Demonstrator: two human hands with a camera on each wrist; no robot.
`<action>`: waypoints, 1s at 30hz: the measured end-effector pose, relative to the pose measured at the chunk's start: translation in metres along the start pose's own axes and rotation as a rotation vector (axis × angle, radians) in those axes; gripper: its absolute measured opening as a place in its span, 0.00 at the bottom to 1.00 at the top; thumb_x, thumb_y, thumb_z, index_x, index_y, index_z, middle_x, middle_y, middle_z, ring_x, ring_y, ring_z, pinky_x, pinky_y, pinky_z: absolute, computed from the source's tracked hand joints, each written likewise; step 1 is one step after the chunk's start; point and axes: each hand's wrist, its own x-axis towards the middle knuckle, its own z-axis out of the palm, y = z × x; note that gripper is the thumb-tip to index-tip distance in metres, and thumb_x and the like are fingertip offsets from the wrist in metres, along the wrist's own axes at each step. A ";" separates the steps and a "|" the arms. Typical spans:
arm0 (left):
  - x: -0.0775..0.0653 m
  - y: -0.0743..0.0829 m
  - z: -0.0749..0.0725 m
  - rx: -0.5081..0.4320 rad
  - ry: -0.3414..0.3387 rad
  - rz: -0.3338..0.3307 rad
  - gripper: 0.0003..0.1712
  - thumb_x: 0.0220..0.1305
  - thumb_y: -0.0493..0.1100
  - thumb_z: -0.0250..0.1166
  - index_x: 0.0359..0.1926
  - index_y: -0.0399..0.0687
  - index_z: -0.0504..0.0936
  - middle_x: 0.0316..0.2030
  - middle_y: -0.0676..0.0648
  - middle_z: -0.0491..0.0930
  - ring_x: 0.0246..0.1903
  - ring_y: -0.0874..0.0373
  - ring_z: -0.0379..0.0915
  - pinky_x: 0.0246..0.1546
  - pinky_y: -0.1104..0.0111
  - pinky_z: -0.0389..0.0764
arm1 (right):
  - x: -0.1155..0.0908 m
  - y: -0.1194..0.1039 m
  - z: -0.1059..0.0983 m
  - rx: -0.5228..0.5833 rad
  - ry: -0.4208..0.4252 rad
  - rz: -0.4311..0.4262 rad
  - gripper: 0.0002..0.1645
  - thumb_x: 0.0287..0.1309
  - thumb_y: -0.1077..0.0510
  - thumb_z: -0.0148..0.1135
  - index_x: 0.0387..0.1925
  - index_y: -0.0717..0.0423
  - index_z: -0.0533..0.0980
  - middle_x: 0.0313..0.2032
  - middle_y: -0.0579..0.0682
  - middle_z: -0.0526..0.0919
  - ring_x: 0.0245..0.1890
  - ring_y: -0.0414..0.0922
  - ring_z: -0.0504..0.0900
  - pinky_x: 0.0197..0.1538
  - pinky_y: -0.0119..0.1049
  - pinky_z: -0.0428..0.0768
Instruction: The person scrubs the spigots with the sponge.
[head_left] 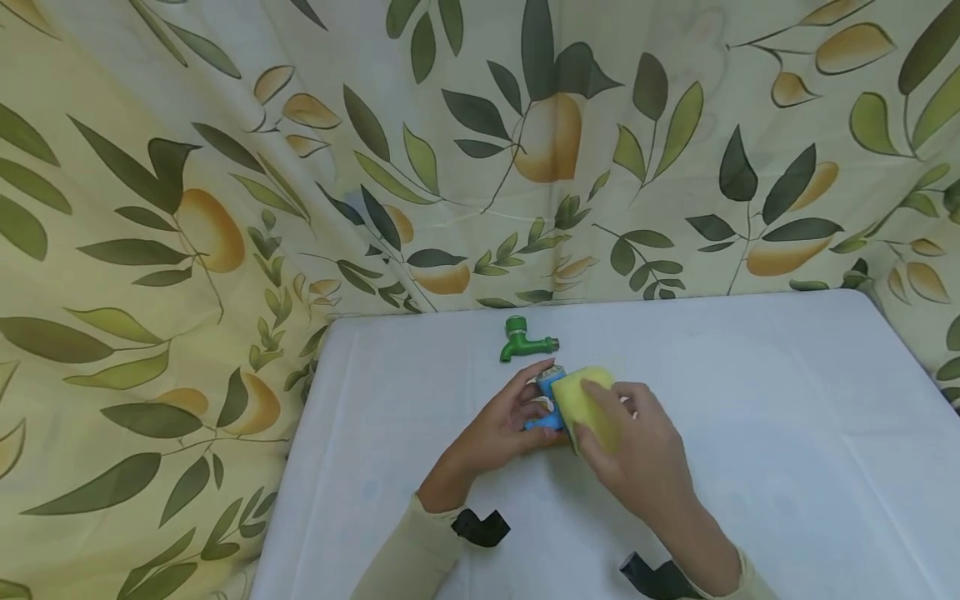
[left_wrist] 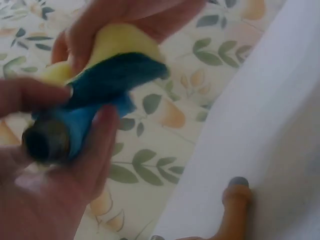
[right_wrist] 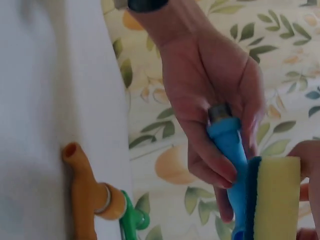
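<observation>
My left hand (head_left: 483, 433) grips a blue plastic tap (head_left: 550, 383) with a threaded metal end, held above the table. My right hand (head_left: 648, 462) holds a yellow sponge (head_left: 592, 404) with a dark green scouring side. In the right wrist view the sponge (right_wrist: 277, 200) has its scouring side against the blue tap (right_wrist: 230, 147), whose lower part it hides. The left wrist view, blurred, has the scouring side lying along the tap's body, with the tap's round opening (left_wrist: 45, 142) facing the camera.
A green tap (head_left: 525, 342) lies on the white-covered table (head_left: 390, 392) just beyond my hands. An orange tap (right_wrist: 85, 197) lies near it in the right wrist view. Behind hangs a leaf-and-fruit patterned curtain (head_left: 300, 192). Black devices (head_left: 482, 528) are on both wrists.
</observation>
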 end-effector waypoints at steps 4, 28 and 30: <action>-0.005 -0.002 -0.009 -0.207 -0.147 0.011 0.60 0.59 0.20 0.62 0.82 0.58 0.42 0.66 0.43 0.65 0.54 0.59 0.73 0.47 0.73 0.81 | -0.002 -0.001 0.000 0.030 -0.014 0.021 0.30 0.50 0.52 0.73 0.57 0.54 0.81 0.42 0.57 0.79 0.32 0.46 0.77 0.27 0.37 0.78; 0.004 -0.028 -0.012 -0.292 -0.072 0.135 0.69 0.49 0.60 0.80 0.81 0.44 0.48 0.62 0.49 0.68 0.55 0.59 0.77 0.50 0.74 0.83 | 0.001 -0.003 0.003 0.202 -0.085 0.039 0.31 0.51 0.57 0.75 0.60 0.50 0.80 0.47 0.50 0.77 0.41 0.42 0.76 0.36 0.37 0.81; 0.005 -0.028 -0.010 -0.297 -0.071 0.146 0.71 0.49 0.63 0.79 0.81 0.41 0.46 0.62 0.50 0.68 0.55 0.60 0.77 0.50 0.75 0.83 | 0.003 -0.003 0.002 0.195 -0.075 0.065 0.31 0.52 0.57 0.74 0.60 0.50 0.79 0.47 0.51 0.77 0.41 0.42 0.76 0.35 0.38 0.81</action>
